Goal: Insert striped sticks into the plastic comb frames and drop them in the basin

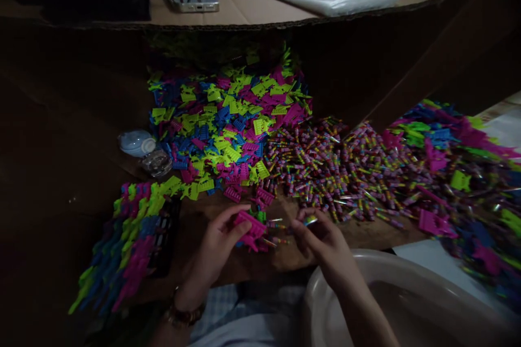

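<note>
My left hand [220, 238] is closed around a pink plastic piece [253, 226] with a ribbed, comb-like edge, near the front of the wooden bench. Just behind and below that piece are a green plastic piece [260, 216] and a few small striped tubes [277, 223]. To the right, my right hand [321, 238] pinches a small striped tube [310, 220] between thumb and fingers, apart from the pink piece. The dim light leaves the exact kind of these pieces unclear.
Behind lies a heap of pink, yellow-green and blue plastic pieces [228, 119], beside a pile of striped tubes [345, 168]. Rows of joined pieces [134, 238] stand left. A pale basin [325, 287] sits front right. Overhead, a cardboard shelf [240, 11] bears a phone [195, 0].
</note>
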{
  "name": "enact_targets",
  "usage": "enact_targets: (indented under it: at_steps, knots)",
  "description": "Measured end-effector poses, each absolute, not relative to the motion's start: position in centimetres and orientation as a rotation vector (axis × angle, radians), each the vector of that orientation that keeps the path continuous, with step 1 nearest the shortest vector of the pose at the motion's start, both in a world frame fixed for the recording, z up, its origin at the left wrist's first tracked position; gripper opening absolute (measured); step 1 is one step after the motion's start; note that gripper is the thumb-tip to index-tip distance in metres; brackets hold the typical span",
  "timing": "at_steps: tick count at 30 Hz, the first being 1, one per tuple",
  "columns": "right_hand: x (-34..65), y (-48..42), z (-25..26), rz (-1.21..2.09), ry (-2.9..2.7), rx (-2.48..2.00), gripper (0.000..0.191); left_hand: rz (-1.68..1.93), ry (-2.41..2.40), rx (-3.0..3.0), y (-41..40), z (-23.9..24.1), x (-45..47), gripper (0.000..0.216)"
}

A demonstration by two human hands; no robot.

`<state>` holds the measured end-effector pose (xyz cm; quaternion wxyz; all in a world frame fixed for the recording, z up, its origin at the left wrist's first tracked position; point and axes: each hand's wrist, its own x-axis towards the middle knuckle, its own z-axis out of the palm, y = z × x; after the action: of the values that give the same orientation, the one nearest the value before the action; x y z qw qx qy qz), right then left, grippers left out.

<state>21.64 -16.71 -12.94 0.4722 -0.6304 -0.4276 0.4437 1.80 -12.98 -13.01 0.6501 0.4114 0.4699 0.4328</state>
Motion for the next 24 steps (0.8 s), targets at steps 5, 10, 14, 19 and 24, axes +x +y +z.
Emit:
enact_targets:
  at_steps: [5,10,14,19,24]
  knots:
    - [19.5,-16.7,-11.6,1.328,-1.073,-1.334,0.032,0.887,1.004,0.874,-13.3,-12.0,2.1,0.054]
    - [19.2,-17.0,-11.6,1.266,-1.183,-1.371,0.026,0.924,1.078,0.911,-13.4,-11.8,2.0,0.027]
    - [18.7,-17.8,-10.7,0.984,-1.373,-1.398,0.015,1.002,1.174,1.093,-13.5,-11.7,1.8,0.022]
    - [17.4,-18.8,-10.6,0.508,-1.664,-1.351,0.015,1.019,1.250,1.316,-13.9,-11.3,2.4,0.018]
    - [16.1,-19.8,-12.7,0.265,-1.695,-1.489,0.025,1.146,1.302,1.462,-14.2,-11.4,2.6,0.015]
